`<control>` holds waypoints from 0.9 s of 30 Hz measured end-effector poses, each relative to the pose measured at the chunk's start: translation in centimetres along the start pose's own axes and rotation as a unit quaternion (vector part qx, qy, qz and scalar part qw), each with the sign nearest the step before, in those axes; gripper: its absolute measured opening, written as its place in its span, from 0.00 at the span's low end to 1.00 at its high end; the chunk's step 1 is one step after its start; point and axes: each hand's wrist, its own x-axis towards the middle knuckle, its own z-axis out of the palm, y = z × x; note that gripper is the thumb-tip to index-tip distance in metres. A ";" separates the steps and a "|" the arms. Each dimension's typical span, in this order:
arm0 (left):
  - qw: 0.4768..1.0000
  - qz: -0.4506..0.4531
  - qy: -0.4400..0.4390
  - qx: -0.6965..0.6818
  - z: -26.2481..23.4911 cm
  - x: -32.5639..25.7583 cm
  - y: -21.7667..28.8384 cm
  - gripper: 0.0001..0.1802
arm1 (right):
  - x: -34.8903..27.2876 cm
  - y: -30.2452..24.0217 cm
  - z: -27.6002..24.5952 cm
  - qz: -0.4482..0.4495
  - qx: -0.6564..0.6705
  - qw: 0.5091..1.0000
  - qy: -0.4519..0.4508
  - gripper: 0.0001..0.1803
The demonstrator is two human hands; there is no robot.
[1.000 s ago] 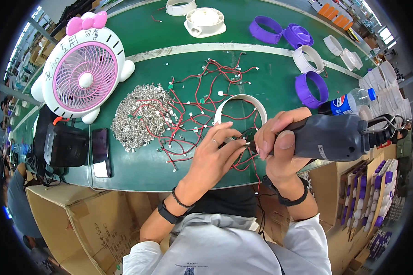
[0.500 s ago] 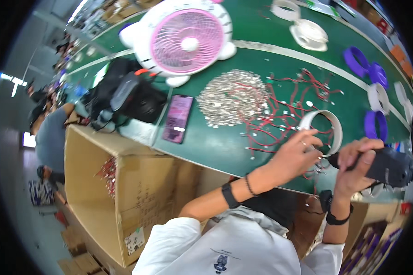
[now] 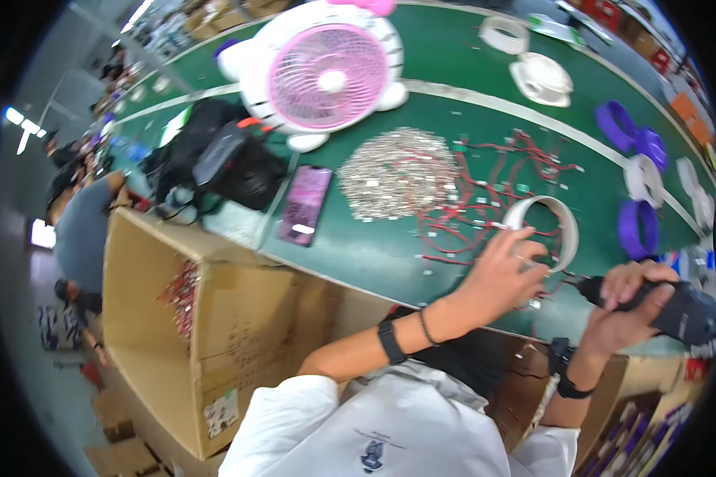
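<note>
Near the front edge of the green table [image 3: 374,262], my left hand [image 3: 503,274] grips a white plastic ring [image 3: 570,236] that stands on its edge. My right hand [image 3: 624,310] is wrapped round a dark power screwdriver [image 3: 686,314], whose thin tip points left toward the ring with a gap between them. Red wires [image 3: 452,215] with small white connectors lie tangled behind and left of the ring. Farther left is a round pile of small silvery pieces [image 3: 398,175], too small to name. My left fingers hide part of the ring's lower side.
A white-and-pink fan [image 3: 332,81] stands at the back, with a phone [image 3: 305,205] and a black bag [image 3: 243,171] nearby. Purple rings [image 3: 638,229] and white rings [image 3: 643,180] sit at the right. A large open cardboard box [image 3: 155,310] is beside the table, left of me.
My right hand has drawn the screwdriver right and down, away from the ring. The ring and my left hand appear slightly farther left, as the whole view has shifted a little.
</note>
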 end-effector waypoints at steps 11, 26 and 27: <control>0.999 -0.039 -0.035 -0.011 -0.1 1.9 1.4 0.11 | 0.4 -1.4 -2.4 -0.035 0.021 0.999 0.001 0.22; 0.984 -0.171 0.039 0.038 -5.6 8.1 -4.2 0.22 | 0.4 -2.9 -6.8 -0.071 0.010 0.994 0.078 0.20; 0.979 -0.097 0.036 0.178 -5.0 7.8 -4.1 0.26 | 0.3 -2.7 -7.1 -0.069 0.004 0.994 0.079 0.21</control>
